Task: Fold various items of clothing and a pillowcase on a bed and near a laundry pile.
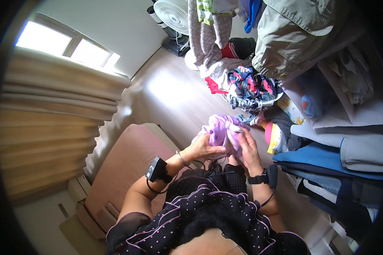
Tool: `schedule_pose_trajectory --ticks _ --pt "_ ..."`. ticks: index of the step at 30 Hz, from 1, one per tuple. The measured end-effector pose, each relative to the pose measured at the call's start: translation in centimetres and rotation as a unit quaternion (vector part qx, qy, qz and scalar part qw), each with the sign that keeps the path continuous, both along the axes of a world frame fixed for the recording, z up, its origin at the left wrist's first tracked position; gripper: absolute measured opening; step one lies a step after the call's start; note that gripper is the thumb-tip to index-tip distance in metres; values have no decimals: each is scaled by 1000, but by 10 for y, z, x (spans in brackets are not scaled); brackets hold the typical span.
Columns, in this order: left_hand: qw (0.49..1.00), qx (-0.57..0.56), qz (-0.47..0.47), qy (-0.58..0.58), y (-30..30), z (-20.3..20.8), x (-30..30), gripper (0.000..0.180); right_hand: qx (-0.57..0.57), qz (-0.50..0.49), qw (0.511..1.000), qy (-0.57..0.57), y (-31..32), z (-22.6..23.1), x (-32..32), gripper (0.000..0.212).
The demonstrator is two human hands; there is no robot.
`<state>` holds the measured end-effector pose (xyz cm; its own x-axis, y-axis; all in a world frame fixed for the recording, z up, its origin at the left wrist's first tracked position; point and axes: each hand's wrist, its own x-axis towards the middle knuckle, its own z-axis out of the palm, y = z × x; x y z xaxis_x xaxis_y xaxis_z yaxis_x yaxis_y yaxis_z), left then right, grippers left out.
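A lilac piece of clothing, bunched up with a paler fold on top, is held between my hands in front of my body. My left hand grips its near left side, the thumb pointing right across the cloth. Against its right side, my right hand presses with fingers bent over the folds. Which kind of garment it is cannot be made out in the bundle. A wearable device is strapped to each of my forearms, and a bracelet circles my left wrist.
A heap of patterned clothes stands beyond my hands. To the right are shelves with folded blue trousers and a hanging khaki jacket. A pink bed lies left, near beige curtains. A white fan stands far back.
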<state>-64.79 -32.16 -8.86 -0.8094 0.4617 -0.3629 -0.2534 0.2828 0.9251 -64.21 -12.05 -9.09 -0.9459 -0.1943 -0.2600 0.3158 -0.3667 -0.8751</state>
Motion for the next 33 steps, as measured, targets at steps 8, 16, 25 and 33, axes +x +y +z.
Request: schedule_pose_trajectory --ticks 8,16,25,33 --pt "975 179 47 -122 14 -1 -13 44 324 140 909 222 -6 -7 21 118" --pt "965 220 79 -120 34 -23 -30 71 248 -38 963 101 8 -35 0 71" --pt "974 164 100 -124 10 -79 3 79 181 -170 969 1 48 -96 -101 50" --pt "970 145 193 37 36 -130 -38 82 197 235 943 130 -17 -83 -100 73"
